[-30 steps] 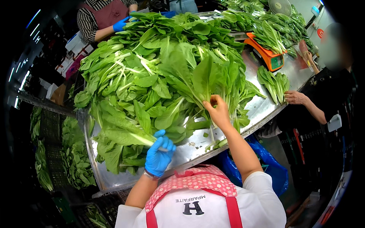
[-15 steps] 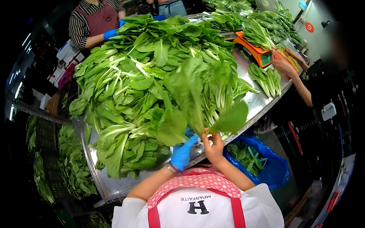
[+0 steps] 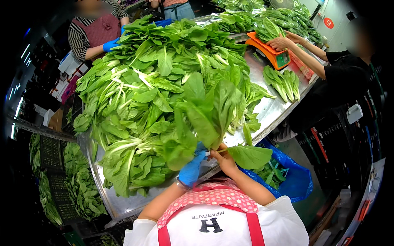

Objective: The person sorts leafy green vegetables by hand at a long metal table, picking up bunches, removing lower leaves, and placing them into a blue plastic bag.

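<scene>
In front of my chest, my left hand (image 3: pixel 192 167), in a blue glove, is closed around the base of a head of leafy greens (image 3: pixel 219 110). Its broad leaves fan upward and hide part of my fingers. My bare right hand (image 3: pixel 223 160) is closed at the same base, pinching the stalk of a single leaf (image 3: pixel 251 157) that sticks out to the right. Just beyond my hands lies a big heap of leafy greens (image 3: pixel 139 98) with pale stalks, spread over the metal table (image 3: pixel 123 201).
Below the table edge at right hangs a blue plastic bag (image 3: pixel 298 180) with loose leaves inside. An orange scale (image 3: pixel 269 51) stands at far right, a co-worker's hands (image 3: pixel 281 42) on greens there. Another person's blue glove (image 3: pixel 111 44) touches the heap. Crates of greens (image 3: pixel 82 180) stand at left.
The single leaf in my right hand has swung lower and outward to the right; the held head has turned slightly. The co-worker's hands moved from beside the scale onto the greens on it.
</scene>
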The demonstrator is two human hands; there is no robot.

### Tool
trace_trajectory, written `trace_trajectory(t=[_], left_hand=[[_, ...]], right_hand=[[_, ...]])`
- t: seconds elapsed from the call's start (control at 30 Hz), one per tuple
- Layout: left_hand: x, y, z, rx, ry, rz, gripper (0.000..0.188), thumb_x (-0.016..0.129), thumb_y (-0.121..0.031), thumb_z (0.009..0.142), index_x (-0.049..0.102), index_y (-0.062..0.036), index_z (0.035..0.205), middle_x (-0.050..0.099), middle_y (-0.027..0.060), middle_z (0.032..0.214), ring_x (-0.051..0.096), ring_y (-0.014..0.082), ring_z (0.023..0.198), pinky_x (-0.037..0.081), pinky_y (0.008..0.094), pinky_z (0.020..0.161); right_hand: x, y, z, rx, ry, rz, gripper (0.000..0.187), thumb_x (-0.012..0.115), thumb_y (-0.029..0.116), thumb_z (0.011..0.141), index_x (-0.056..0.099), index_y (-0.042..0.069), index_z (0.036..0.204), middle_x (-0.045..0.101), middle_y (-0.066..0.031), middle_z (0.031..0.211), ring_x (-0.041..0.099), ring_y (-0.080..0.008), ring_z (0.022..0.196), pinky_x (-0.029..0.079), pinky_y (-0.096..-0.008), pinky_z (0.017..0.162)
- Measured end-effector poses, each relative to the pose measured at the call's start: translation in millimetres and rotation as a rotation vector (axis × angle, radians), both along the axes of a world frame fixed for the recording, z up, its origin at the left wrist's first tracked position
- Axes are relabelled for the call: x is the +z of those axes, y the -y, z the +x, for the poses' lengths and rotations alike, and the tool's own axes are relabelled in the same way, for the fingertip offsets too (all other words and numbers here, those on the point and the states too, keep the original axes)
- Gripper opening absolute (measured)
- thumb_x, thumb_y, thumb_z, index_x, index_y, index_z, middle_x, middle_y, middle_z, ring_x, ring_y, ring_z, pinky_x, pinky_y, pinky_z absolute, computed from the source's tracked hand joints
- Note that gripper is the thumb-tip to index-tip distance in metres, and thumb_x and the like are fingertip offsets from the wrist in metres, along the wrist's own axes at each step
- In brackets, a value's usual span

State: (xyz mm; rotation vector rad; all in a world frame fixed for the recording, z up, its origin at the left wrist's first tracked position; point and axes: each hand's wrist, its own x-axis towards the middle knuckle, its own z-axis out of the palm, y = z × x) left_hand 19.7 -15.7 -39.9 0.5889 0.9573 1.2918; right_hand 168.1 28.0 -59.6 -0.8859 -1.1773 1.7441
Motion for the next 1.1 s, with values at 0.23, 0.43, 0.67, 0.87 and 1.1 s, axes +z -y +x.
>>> trace_trajectory(t=[0.23, 0.43, 0.67, 0.87, 1.1], left_hand=[[15.6, 2.7, 5.4, 0.138, 0.255, 0.02, 0.034, 0.055, -0.008, 0.09, 0.048, -0.0036, 0.123, 0.057, 0.0079, 0.112, 0.055, 0.0167, 0.101, 0.047, 0.0293, 0.083], [23.0, 0.9, 17.2, 0.137, 0.102, 0.044, 0.039, 0.058, -0.011, 0.089, 0.047, -0.0041, 0.126, 0.055, 0.0074, 0.114, 0.053, 0.017, 0.106, 0.044, 0.0293, 0.09], [20.6, -2.0, 12.4, 0.164, 0.275, -0.025, 0.048, 0.053, -0.015, 0.093, 0.036, -0.0074, 0.137, 0.046, 0.0105, 0.133, 0.046, 0.0227, 0.121, 0.035, 0.0352, 0.104], [12.9, 2.1, -13.8, 0.015, 0.573, -0.097, 0.044, 0.044, -0.026, 0.096, 0.042, 0.002, 0.13, 0.049, 0.0147, 0.13, 0.048, 0.0241, 0.118, 0.038, 0.0368, 0.102], [25.2, 15.2, -30.5, -0.093, 0.667, 0.129, 0.047, 0.044, -0.023, 0.096, 0.037, 0.0057, 0.133, 0.045, 0.0173, 0.133, 0.045, 0.0275, 0.123, 0.035, 0.0386, 0.106]], right_hand=[[-9.9, -11.0, 4.8, -0.143, 0.014, -0.132, 0.027, 0.056, 0.013, 0.09, 0.046, -0.004, 0.109, 0.059, -0.0133, 0.094, 0.063, -0.0183, 0.076, 0.053, -0.0261, 0.057], [29.6, -2.3, 5.8, -0.222, 0.623, 0.312, 0.043, 0.064, 0.019, 0.085, 0.045, -0.005, 0.117, 0.058, -0.0184, 0.092, 0.061, -0.0243, 0.066, 0.05, -0.0313, 0.053], [59.4, 15.4, -3.3, -0.001, 0.889, 0.887, 0.072, 0.066, 0.014, 0.076, 0.03, -0.002, 0.137, 0.046, -0.0215, 0.11, 0.057, -0.0366, 0.082, 0.049, -0.0414, 0.064], [55.3, 19.8, -6.2, -0.04, 0.589, 1.131, 0.07, 0.073, 0.018, 0.072, 0.04, 0.001, 0.132, 0.045, -0.0186, 0.118, 0.055, -0.0315, 0.085, 0.047, -0.0386, 0.07], [44.3, 23.5, -10.5, -0.096, 0.42, 1.3, 0.048, 0.072, 0.011, 0.069, 0.057, 0.002, 0.114, 0.051, -0.0182, 0.113, 0.057, -0.0296, 0.091, 0.048, -0.0387, 0.074]])
